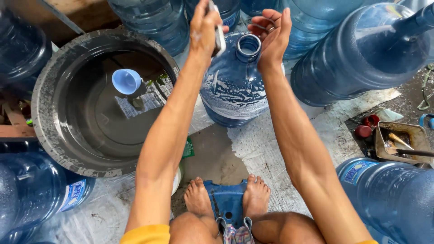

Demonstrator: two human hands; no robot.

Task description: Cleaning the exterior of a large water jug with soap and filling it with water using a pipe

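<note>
- Blue water jugs crowd the scene on all sides: a big one lies tilted at the upper right (361,49), others stand at the lower left (31,190) and lower right (393,199).
- Grey and round, a wide basin (49,113) sits at the left, holding water with a small blue funnel (126,81) floating or standing in it.
- Upright between the forearms stands the soapy jug (233,86), streaked with white suds, its open neck facing up; it rests on the wet concrete floor (253,144) just ahead of the feet.
- Below, a low blue stool (227,199) shows between the person's bare feet.
- At the right edge a rusty metal tray (400,140) holds a tool, with two red caps (367,125) beside it.
- The left hand (205,27) is raised above the jug's left shoulder, fingers clamped on a thin pale object (219,36); what it is cannot be told.
- The right hand (271,31) hovers just right of the jug's neck, fingers curled loosely and apart, holding nothing that shows.
</note>
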